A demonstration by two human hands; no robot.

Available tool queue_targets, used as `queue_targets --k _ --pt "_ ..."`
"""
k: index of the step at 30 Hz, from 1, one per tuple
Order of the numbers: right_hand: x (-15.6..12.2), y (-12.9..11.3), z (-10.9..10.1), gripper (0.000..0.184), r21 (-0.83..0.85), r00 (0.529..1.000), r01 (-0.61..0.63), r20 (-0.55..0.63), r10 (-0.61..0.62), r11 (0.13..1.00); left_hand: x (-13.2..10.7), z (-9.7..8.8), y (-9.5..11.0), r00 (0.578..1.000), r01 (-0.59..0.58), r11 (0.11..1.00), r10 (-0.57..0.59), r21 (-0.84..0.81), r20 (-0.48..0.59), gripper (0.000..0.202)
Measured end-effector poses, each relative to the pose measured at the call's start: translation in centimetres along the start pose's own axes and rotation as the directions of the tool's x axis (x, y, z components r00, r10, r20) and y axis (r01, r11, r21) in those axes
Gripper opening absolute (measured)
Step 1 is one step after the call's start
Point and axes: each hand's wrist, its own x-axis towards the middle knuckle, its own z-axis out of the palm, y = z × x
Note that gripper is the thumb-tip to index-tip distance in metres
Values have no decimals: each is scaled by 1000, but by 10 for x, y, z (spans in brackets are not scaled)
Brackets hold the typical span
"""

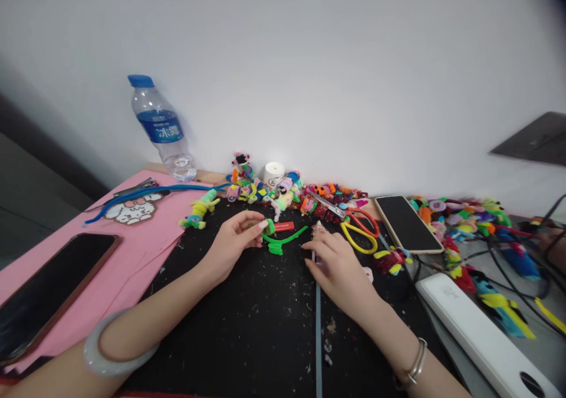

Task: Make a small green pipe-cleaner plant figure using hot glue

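My left hand point(239, 236) pinches a curled green pipe cleaner point(268, 228) between thumb and fingertips. A green strand point(292, 237) curves away from it to the right, and a short bent green piece point(275, 248) lies just below. My right hand point(338, 262) is low over the black mat, fingers curled and thumb close to them, around something small and pale that they mostly hide. A pinkish, glittery item point(319, 228) shows just beyond its knuckles. Behind the left fingertips lies a small red label-like piece point(284, 226).
Scissors point(360, 224) with red and yellow handles lie behind my right hand. Pipe-cleaner figures point(289, 194) line the wall beside a white paper cup point(274, 174). A water bottle point(161, 130), phones point(409, 224) point(57, 292), pink paper point(128, 256) and a white power bank point(481, 333) flank the mat.
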Motion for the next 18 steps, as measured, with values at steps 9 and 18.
queue_targets --k 9,18 --pt "25 -25 22 11 -135 983 163 103 -150 977 0 0 1 1000 -9 1000 9 5 1 26" --pt "23 -19 23 11 106 998 64 -27 -61 992 -2 1 1 1000 3 1000 -4 21 24 26"
